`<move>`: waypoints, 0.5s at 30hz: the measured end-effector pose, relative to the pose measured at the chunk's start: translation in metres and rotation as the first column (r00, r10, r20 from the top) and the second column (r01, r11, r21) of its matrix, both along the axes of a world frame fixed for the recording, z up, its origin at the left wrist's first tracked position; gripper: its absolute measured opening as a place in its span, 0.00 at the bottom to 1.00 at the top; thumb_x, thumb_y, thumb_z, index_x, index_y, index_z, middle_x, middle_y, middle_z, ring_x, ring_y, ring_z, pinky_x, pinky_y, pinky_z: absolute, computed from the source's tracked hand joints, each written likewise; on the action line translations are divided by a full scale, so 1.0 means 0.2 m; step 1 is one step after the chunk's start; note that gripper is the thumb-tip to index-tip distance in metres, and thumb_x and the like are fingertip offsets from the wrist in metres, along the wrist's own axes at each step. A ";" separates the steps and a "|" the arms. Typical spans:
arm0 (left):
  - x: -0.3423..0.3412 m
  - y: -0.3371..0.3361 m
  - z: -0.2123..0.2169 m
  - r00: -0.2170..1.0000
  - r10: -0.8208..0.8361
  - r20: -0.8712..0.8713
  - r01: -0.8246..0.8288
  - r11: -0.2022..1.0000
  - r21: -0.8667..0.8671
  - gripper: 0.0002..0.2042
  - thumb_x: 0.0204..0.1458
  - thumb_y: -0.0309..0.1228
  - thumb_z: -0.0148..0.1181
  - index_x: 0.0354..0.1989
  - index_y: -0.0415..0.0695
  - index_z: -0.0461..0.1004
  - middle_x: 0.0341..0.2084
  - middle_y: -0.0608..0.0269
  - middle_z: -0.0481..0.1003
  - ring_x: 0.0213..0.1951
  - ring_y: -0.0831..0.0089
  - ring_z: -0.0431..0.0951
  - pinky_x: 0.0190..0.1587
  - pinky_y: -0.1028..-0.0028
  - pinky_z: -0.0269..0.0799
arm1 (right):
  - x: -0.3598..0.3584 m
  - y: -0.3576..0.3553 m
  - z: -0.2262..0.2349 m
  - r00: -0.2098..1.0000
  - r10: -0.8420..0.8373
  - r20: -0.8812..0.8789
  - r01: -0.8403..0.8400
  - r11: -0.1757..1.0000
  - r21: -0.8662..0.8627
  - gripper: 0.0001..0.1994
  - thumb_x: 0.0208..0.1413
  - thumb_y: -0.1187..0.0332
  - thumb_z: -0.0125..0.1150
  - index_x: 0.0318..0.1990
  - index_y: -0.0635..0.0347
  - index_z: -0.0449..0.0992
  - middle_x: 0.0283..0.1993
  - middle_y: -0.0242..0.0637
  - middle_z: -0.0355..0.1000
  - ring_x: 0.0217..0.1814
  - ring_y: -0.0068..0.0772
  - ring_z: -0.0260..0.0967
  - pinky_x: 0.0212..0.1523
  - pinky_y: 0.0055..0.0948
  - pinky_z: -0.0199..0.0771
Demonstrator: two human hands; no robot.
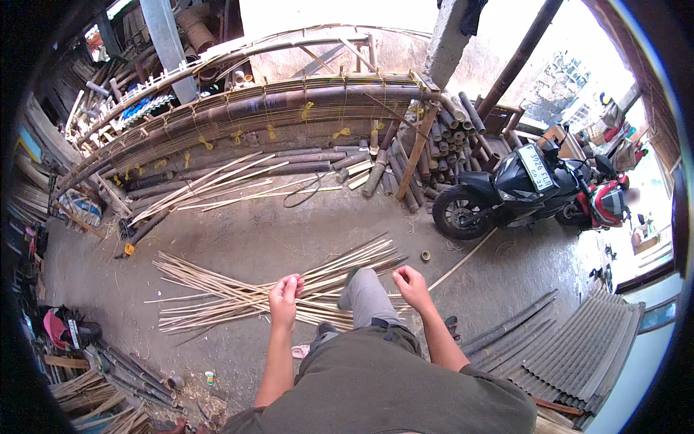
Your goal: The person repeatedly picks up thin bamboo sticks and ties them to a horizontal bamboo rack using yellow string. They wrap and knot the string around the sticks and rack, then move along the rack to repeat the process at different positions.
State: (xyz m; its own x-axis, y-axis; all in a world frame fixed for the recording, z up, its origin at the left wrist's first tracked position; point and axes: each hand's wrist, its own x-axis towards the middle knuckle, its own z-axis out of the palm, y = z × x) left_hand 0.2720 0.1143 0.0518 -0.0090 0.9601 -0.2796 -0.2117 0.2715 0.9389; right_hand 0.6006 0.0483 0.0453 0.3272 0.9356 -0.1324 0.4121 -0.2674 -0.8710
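Both of my hands are held up in front of my body, above a loose, crossing pile of split bamboo strips (pixel 217 289) on the floor. My left hand (pixel 285 295) is closed, thumb against the fingers, over the pile's right half. Curled in as well, my right hand (pixel 412 287) is to the right of my raised leg. What either hand pinches, if anything, is too small or hidden to make out. A long thin strip (pixel 466 257) slants from near my right hand toward the motorcycle; I cannot tell whether the hand touches it.
Ahead, a long bamboo rack (pixel 253 105) carries yellow ties. Bamboo poles (pixel 448 137) are stacked beside a black motorcycle (pixel 517 181). A short cut tube (pixel 426 255) stands on the floor. Corrugated sheets (pixel 571 354) lie at the lower right, dark poles (pixel 137 369) at the lower left.
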 end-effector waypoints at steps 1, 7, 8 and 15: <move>0.01 0.11 0.05 1.000 -0.012 -0.020 0.012 0.999 0.040 0.10 0.63 0.30 0.53 0.45 0.38 0.76 0.35 0.63 0.79 0.35 0.79 0.77 0.40 0.78 0.73 | -0.01 0.11 0.03 1.000 0.018 -0.004 -0.018 1.000 0.009 0.10 0.60 0.66 0.60 0.35 0.65 0.75 0.26 0.28 0.70 0.29 0.16 0.63 0.31 0.23 0.65; 0.04 0.85 0.23 0.996 0.011 -0.093 0.017 0.955 0.298 0.11 0.63 0.30 0.53 0.45 0.34 0.75 0.35 0.60 0.78 0.39 0.76 0.76 0.47 0.75 0.72 | 0.04 0.86 -0.03 0.993 0.106 -0.042 -0.104 0.994 0.034 0.10 0.59 0.65 0.60 0.36 0.64 0.75 0.27 0.30 0.72 0.29 0.18 0.64 0.32 0.24 0.67; 0.06 0.97 0.23 0.996 0.029 -0.086 -0.001 0.951 0.308 0.11 0.63 0.30 0.53 0.45 0.34 0.75 0.35 0.60 0.78 0.39 0.76 0.76 0.47 0.75 0.72 | 0.06 0.99 -0.07 0.990 0.118 -0.074 -0.116 0.992 0.040 0.09 0.59 0.66 0.60 0.36 0.64 0.76 0.27 0.28 0.71 0.30 0.16 0.63 0.31 0.23 0.66; 0.48 2.03 0.03 0.981 -0.076 -0.176 0.108 0.978 0.177 0.12 0.63 0.31 0.54 0.47 0.35 0.75 0.35 0.59 0.78 0.35 0.76 0.77 0.40 0.75 0.75 | 0.20 2.13 -0.33 0.945 0.327 0.011 -0.326 0.938 0.118 0.10 0.59 0.64 0.60 0.37 0.62 0.76 0.31 0.37 0.76 0.35 0.27 0.72 0.40 0.30 0.73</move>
State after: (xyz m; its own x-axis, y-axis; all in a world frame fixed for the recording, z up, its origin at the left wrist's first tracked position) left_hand 0.3670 0.5211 0.0571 0.0504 0.9938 -0.0995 -0.0299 0.1010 0.9944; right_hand 0.6408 0.4748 -0.0208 0.0005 0.9999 -0.0173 0.4522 -0.0156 -0.8918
